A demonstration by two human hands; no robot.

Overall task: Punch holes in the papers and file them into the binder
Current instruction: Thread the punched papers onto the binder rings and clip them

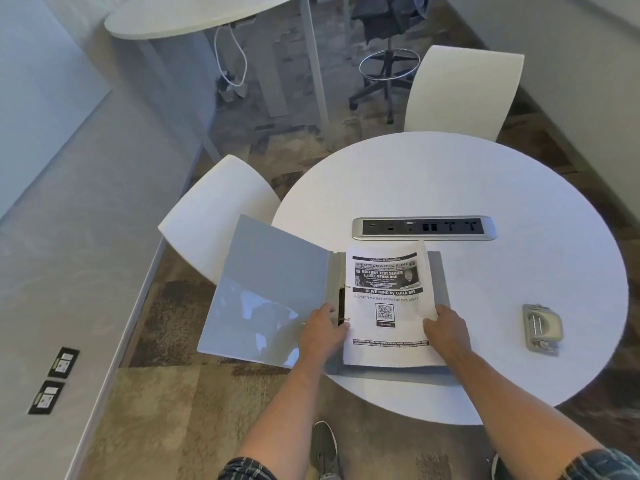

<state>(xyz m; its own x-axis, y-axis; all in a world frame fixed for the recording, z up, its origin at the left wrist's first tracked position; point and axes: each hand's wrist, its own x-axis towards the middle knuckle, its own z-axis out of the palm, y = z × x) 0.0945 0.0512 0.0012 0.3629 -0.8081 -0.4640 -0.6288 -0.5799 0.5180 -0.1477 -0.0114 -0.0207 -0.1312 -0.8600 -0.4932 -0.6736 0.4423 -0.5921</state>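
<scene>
Head view: papers point(389, 306) lie in the open binder point(266, 296) on the table point(485, 188); left hand point(322, 332) and right hand point(446, 329) are pressed flat on the stack edges, nothing clamped; hole punch point(542, 328) sits apart at right.

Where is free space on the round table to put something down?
The far half beyond the power strip is bare, and so is the patch between the binder and the hole punch. The near-left part is crowded: binder, papers, both hands.

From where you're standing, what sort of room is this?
Most likely an office meeting room: a round white table with a built-in power strip, white chairs around it, and a rolling stool at a second table behind.
</scene>
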